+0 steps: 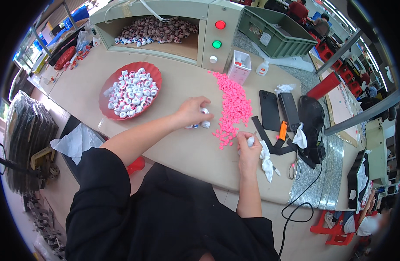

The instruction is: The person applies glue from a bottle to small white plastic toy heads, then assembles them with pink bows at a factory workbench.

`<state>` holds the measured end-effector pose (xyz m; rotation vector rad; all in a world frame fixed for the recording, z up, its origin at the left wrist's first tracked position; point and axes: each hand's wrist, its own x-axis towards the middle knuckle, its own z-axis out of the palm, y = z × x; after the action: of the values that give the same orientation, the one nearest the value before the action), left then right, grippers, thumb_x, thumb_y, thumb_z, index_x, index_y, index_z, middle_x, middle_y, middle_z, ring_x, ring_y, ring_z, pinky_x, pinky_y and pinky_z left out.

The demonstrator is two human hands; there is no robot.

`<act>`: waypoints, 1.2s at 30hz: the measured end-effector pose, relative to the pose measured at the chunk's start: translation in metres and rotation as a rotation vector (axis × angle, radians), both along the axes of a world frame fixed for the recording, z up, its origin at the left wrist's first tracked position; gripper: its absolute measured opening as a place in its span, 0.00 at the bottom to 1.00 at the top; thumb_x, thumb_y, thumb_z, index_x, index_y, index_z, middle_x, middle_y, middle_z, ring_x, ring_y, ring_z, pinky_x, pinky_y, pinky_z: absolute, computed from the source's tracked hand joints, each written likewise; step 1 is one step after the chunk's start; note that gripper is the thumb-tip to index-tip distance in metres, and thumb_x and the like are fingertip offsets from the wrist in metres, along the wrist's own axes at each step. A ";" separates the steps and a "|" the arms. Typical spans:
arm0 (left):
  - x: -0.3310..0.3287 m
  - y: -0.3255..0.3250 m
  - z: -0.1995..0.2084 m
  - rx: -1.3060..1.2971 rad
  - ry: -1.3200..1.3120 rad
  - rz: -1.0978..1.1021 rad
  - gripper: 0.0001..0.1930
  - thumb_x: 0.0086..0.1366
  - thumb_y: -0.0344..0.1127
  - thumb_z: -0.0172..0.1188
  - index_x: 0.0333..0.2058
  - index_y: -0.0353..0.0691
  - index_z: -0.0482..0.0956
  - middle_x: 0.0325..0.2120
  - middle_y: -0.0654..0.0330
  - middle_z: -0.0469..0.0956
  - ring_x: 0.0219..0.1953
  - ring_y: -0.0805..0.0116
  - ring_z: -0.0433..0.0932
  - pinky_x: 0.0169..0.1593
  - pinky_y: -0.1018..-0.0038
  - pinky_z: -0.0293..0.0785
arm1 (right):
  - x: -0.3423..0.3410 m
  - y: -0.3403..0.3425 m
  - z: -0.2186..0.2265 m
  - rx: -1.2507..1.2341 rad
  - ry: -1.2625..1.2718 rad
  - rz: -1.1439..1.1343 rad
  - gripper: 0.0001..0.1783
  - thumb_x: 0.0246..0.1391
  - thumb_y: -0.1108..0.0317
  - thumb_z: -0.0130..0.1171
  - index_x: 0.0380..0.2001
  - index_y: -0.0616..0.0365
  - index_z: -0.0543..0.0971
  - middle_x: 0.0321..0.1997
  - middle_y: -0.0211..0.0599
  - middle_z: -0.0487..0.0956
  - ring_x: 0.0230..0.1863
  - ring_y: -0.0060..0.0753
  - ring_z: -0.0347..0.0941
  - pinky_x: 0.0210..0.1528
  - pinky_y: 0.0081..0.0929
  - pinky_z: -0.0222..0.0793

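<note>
My left hand (193, 112) reaches over the middle of the table, its fingers curled round a small white painted piece. Just under its fingertips a similar white piece (205, 124) lies on the tabletop, with another partly hidden beside the wrist. My right hand (248, 150) is closed near the lower end of a spread of small pink pieces (234, 104). From its grip shows the rounded end of a white object (250, 141); the rest is covered by the fingers. Left of my left hand stands a red scalloped bowl (106, 107) full of white pieces with pink and dark marks.
Behind stands a grey machine (165, 58) with many pieces in its opening. A white box (239, 71), a small bottle (263, 68) and a green crate (269, 43) are at the back. Phones (269, 108), an orange-handled tool (283, 130), crumpled tissue (267, 163) and scissors (294, 169) lie right.
</note>
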<state>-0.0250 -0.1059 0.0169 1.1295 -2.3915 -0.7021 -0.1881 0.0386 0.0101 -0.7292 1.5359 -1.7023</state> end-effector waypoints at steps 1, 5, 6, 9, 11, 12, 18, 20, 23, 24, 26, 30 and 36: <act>0.002 -0.004 0.001 0.137 0.131 -0.019 0.18 0.50 0.44 0.57 0.38 0.40 0.73 0.33 0.57 0.73 0.38 0.64 0.70 0.42 0.72 0.67 | 0.001 0.000 0.003 0.002 0.001 0.005 0.06 0.45 0.70 0.56 0.25 0.62 0.74 0.18 0.24 0.69 0.16 0.12 0.59 0.17 0.10 0.50; 0.019 -0.010 0.012 0.637 0.585 -0.021 0.19 0.56 0.43 0.54 0.42 0.37 0.71 0.38 0.58 0.72 0.41 0.70 0.69 0.42 0.74 0.67 | 0.001 0.002 0.012 -0.008 0.042 -0.034 0.10 0.45 0.66 0.57 0.29 0.60 0.71 0.16 0.23 0.66 0.15 0.12 0.58 0.17 0.11 0.51; 0.028 -0.012 0.013 0.667 0.633 0.056 0.16 0.58 0.38 0.51 0.42 0.34 0.71 0.38 0.59 0.71 0.41 0.73 0.69 0.42 0.76 0.66 | 0.000 0.002 0.014 0.044 0.006 -0.006 0.13 0.47 0.66 0.53 0.34 0.60 0.67 0.18 0.27 0.66 0.17 0.18 0.62 0.19 0.16 0.59; 0.044 -0.008 0.004 0.682 1.006 0.146 0.14 0.59 0.36 0.49 0.40 0.33 0.71 0.35 0.61 0.72 0.37 0.77 0.69 0.39 0.79 0.66 | -0.002 0.003 0.007 -0.078 -0.291 -0.011 0.14 0.48 0.68 0.48 0.38 0.61 0.63 0.24 0.33 0.67 0.21 0.25 0.67 0.24 0.24 0.68; 0.057 0.005 0.001 0.603 0.993 0.171 0.13 0.59 0.34 0.50 0.39 0.33 0.71 0.34 0.62 0.72 0.35 0.79 0.68 0.37 0.80 0.66 | -0.005 0.002 0.002 -0.078 -0.281 0.036 0.15 0.47 0.71 0.44 0.40 0.61 0.61 0.28 0.35 0.68 0.25 0.30 0.69 0.27 0.30 0.71; 0.064 0.018 -0.002 0.510 0.857 0.239 0.12 0.58 0.34 0.51 0.38 0.32 0.71 0.35 0.61 0.71 0.35 0.78 0.68 0.36 0.79 0.66 | -0.004 0.003 0.003 -0.091 -0.279 0.085 0.15 0.48 0.71 0.44 0.41 0.61 0.61 0.29 0.35 0.68 0.25 0.30 0.69 0.27 0.30 0.71; 0.054 0.060 0.003 0.086 0.343 0.167 0.13 0.48 0.30 0.59 0.33 0.35 0.69 0.28 0.56 0.70 0.31 0.64 0.70 0.34 0.73 0.68 | 0.003 0.002 0.014 -0.067 -0.117 0.204 0.17 0.50 0.70 0.48 0.44 0.63 0.64 0.32 0.36 0.70 0.25 0.26 0.69 0.25 0.21 0.66; 0.054 0.058 -0.002 0.032 0.239 0.139 0.13 0.48 0.30 0.59 0.34 0.35 0.69 0.28 0.55 0.70 0.32 0.64 0.70 0.34 0.72 0.68 | 0.004 0.003 0.015 -0.071 -0.144 0.239 0.18 0.50 0.70 0.50 0.45 0.63 0.65 0.32 0.36 0.71 0.25 0.24 0.68 0.24 0.18 0.63; 0.058 0.059 -0.004 -0.035 0.157 0.116 0.14 0.47 0.29 0.59 0.34 0.35 0.69 0.26 0.54 0.70 0.31 0.65 0.70 0.34 0.72 0.68 | 0.007 0.005 0.021 -0.086 -0.327 0.247 0.19 0.48 0.71 0.53 0.44 0.63 0.66 0.32 0.35 0.71 0.26 0.22 0.68 0.23 0.15 0.59; 0.060 0.061 -0.005 -0.042 0.178 0.117 0.13 0.47 0.28 0.58 0.34 0.35 0.70 0.24 0.54 0.69 0.30 0.66 0.70 0.34 0.73 0.68 | 0.008 0.008 0.024 -0.066 -0.253 0.209 0.19 0.46 0.72 0.54 0.43 0.63 0.66 0.31 0.34 0.71 0.27 0.22 0.68 0.25 0.15 0.61; 0.067 0.072 0.006 0.042 0.218 0.140 0.11 0.49 0.27 0.57 0.33 0.36 0.71 0.26 0.56 0.70 0.27 0.69 0.70 0.32 0.74 0.68 | 0.011 0.014 0.028 -0.041 -0.178 0.164 0.19 0.45 0.73 0.56 0.42 0.64 0.67 0.31 0.33 0.71 0.28 0.21 0.68 0.27 0.15 0.63; 0.079 0.074 -0.003 1.215 1.051 0.148 0.08 0.54 0.25 0.53 0.35 0.36 0.71 0.31 0.58 0.72 0.29 0.72 0.72 0.34 0.77 0.71 | 0.023 0.019 0.028 -0.159 -0.232 0.094 0.20 0.41 0.76 0.58 0.40 0.64 0.68 0.32 0.32 0.71 0.31 0.21 0.68 0.35 0.15 0.65; 0.050 0.085 -0.008 1.355 1.216 0.020 0.13 0.55 0.24 0.53 0.41 0.35 0.68 0.34 0.58 0.72 0.39 0.69 0.73 0.44 0.78 0.69 | 0.042 0.011 0.013 -0.323 -0.524 0.048 0.16 0.43 0.74 0.57 0.38 0.63 0.68 0.30 0.33 0.71 0.27 0.20 0.66 0.31 0.17 0.63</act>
<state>0.0253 -0.0212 0.0086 0.6281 -0.6965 -2.2620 -0.1458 0.0499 0.0226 -0.4181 0.8916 -1.9335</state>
